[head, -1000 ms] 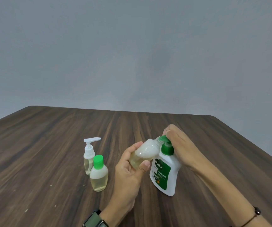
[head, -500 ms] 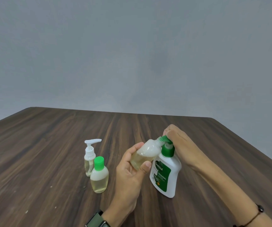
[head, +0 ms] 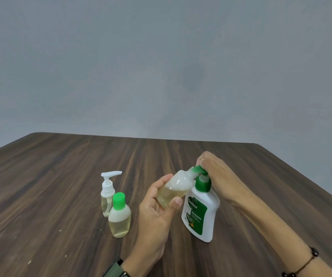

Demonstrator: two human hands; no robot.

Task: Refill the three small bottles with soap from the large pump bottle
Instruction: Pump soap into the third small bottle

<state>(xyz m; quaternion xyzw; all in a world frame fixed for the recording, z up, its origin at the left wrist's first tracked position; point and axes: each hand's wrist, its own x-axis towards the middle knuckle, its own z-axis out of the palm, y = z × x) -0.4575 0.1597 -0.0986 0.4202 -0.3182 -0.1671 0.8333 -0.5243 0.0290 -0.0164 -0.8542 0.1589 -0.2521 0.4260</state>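
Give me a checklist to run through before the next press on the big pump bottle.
1. Left hand grips the open small bottle, tilted: ok.
2. Its neck meets the green pump spout: looks ok; whether the spout is inside the neck, cannot tell.
3. Right hand on top of the pump head: ok.
4. Big pump bottle standing on the table: ok, though it leans a little.
5. Room left in the small bottle: ok, roughly the lower half holds soap.
6. Green-capped bottle and white-pump bottle stand well apart from the hands: ok.
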